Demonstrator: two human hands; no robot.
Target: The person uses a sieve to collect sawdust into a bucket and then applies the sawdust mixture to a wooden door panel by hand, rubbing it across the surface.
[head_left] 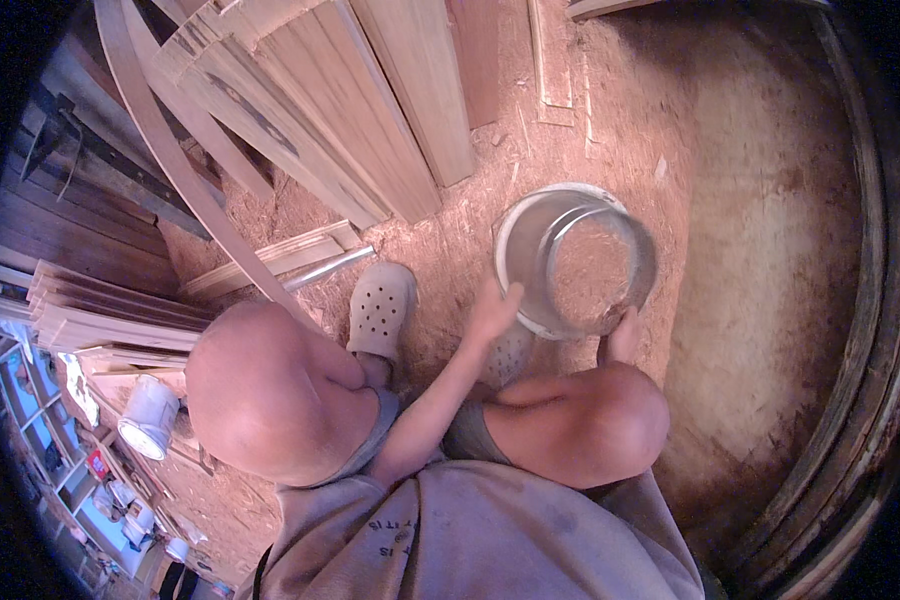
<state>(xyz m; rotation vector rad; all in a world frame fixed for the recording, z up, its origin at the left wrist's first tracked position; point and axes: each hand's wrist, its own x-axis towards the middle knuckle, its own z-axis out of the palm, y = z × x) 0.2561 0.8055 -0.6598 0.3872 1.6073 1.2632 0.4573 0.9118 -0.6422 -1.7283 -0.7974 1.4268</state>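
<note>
Between my feet, over the sawdust-strewn floor, is a round bucket-like vessel (pixel 530 255) with a white rim and grey inner wall. Its mouth faces up toward me, and reddish-brown sawdust (pixel 592 272) shows within the smaller ring inside it; I cannot tell if this lies on a bottom or is seen through. My left hand (pixel 492 312) grips the near left rim, thumb over the edge. At the near right rim, my right hand (pixel 623 335) is closed on the same vessel, its forearm mostly hidden behind my right knee.
Wooden boards (pixel 370 120) lie ahead to the left, with a long curved strip (pixel 170 150) beside them. A pale clog (pixel 381 308) covers my left foot. Rightward lies a pale, stained sheet (pixel 760 250) edged by dark curved timber (pixel 865 200). A white bucket (pixel 150 415) stands far left.
</note>
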